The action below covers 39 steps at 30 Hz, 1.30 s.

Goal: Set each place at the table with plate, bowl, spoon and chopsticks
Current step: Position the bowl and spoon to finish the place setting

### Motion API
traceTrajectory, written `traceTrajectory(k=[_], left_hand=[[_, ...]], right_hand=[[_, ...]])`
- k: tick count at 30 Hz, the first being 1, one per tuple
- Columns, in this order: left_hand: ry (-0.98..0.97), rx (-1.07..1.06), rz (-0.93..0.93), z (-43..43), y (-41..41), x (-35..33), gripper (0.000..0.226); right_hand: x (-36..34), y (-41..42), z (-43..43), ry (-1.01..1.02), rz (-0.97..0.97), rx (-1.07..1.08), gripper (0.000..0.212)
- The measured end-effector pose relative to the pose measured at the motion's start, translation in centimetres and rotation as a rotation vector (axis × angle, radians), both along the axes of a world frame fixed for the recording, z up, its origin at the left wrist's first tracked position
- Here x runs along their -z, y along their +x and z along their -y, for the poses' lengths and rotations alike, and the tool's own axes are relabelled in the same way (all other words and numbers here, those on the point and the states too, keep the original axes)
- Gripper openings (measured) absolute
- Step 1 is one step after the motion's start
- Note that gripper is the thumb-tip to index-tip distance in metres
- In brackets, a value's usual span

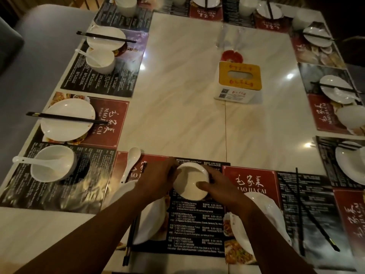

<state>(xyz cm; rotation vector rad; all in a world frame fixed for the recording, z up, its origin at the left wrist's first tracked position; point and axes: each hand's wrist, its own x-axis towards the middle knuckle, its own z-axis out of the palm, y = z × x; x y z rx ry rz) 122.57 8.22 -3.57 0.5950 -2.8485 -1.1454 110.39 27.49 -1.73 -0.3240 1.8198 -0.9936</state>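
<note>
Left hand (158, 177) and right hand (220, 189) grip the white bowl (187, 177), placing it at this setting; next the spoon (131, 162) probably goes inside.

Desk (187, 86): pale, glossy, marble-look top. Printed placemats (197, 220) line its edges all round; one lies directly beneath the fingers (204, 184). Tissue box (239, 80), yellow lid, stands well beyond the fingers, slightly right. Red disc (232, 55) just past the box.
</note>
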Motion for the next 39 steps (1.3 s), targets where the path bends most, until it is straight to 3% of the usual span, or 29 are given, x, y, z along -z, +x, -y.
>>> traceTrajectory(k=[8, 17, 23, 33, 35, 37, 39], left_hand=[[0.176, -0.056, 0.249, -2.0, 2.3, 1.1, 0.019], [0.228, 0.033, 0.257, -2.1, 4.4, 1.4, 0.019], [0.234, -0.175, 0.195, -0.8, 5.7, 0.9, 0.015], [0.231, -0.242, 0.205, 0.9, 8.1, 1.2, 0.023], [0.246, -0.273, 0.189, 1.6, 8.9, 1.0, 0.023], [0.21, -0.313, 0.168, 2.7, 9.8, 0.8, 0.018], [0.174, -0.361, 0.159, 3.9, 10.7, 0.5, 0.013]], right_hand=[[1.9, 2.7, -1.6, 0.257, -0.352, -0.14, 0.04], [2.4, 6.0, -3.0, 0.283, -0.309, -0.063, 0.041], [3.1, 7.2, -3.3, 0.295, -0.25, 0.031, 0.046], [3.2, 8.0, -3.3, 0.322, -0.275, 0.088, 0.044], [2.1, 7.8, -2.9, 0.358, -0.396, 0.061, 0.043], [0.9, 7.6, -1.8, 0.391, -0.661, 0.029, 0.043], [-0.7, 7.6, 0.6, 0.299, -0.877, 0.037, 0.035]])
